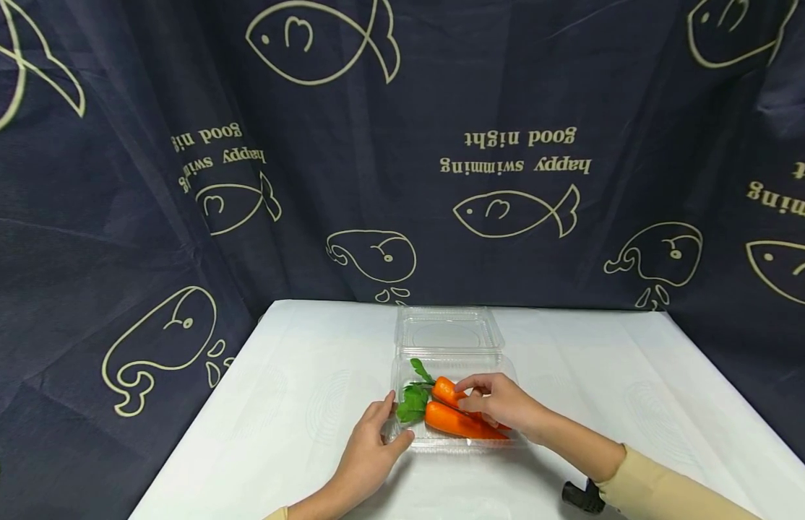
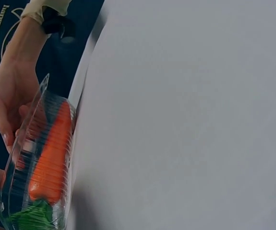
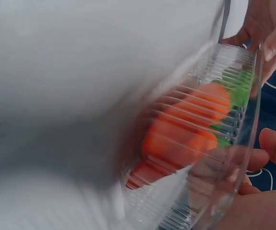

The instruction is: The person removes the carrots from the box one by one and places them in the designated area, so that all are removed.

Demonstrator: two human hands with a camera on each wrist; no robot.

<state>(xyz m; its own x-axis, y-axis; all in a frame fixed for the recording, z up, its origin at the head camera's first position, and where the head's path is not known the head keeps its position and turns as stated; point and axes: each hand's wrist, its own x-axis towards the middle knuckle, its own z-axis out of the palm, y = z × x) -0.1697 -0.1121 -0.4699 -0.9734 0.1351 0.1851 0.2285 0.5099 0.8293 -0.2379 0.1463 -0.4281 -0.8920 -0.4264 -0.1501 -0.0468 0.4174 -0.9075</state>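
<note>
Inside a hinged, clear, ribbed plastic container point(image 1: 467, 358), two tapered orange carrots point(image 1: 459, 422) with green leaves lie side by side. The right hand point(image 1: 503, 404) pinches the rear one; the left hand point(image 1: 370, 446), fingers spread, borders the container's left end. Carrots probably light, firm, smooth: grasp mid-body.

- Box point(image 1: 441, 445): thin, clear plastic, glossy, with bright glints along its edges; the walls are finely ribbed.
- Lid point(image 1: 448, 328): the same clear, shiny plastic, with a faint oval outline moulded into it.
- Front carrot point(image 1: 457, 420) and rear carrot point(image 1: 444, 390): smooth, with a soft gloss.
- Leaves point(image 1: 412, 404): thin; whether plastic or cloth cannot be told.
- Table point(image 1: 298, 404): smooth, matt white top with faint ring patterns.
- Curtain point(image 1: 409, 152): matt dark cloth, softly creased, with pale printed lines.
- Sleeve point(image 1: 663, 491): matt beige cloth.
</note>
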